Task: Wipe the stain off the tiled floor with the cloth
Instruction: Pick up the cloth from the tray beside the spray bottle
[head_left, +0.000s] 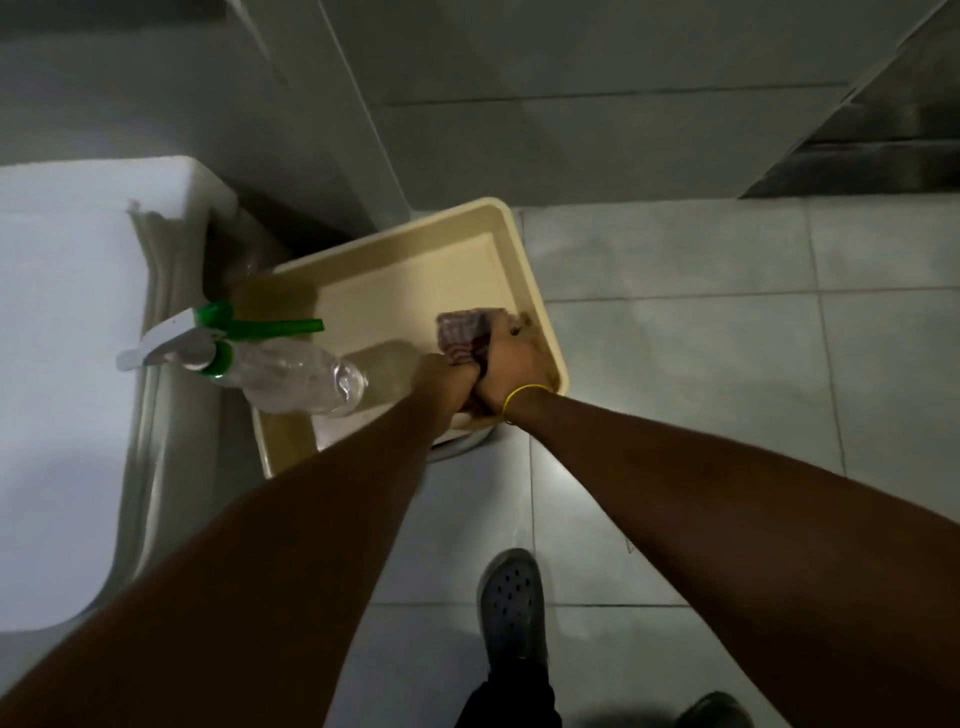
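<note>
A checked reddish cloth (462, 335) is bunched over the beige tray (395, 249), near its right rim. My right hand (511, 364), with a yellow band on the wrist, grips the cloth's right side. My left hand (444, 384) is closed on its lower end, and the two fists touch. The grey tiled floor (701, 338) stretches to the right of the tray. No stain shows clearly on the tiles in this dim light.
A clear spray bottle (275, 371) with a green and white trigger lies in the tray's left part. A white toilet (62, 364) fills the left side. My foot in a grey perforated clog (511, 605) stands on the tiles below the tray. Tiled walls rise behind.
</note>
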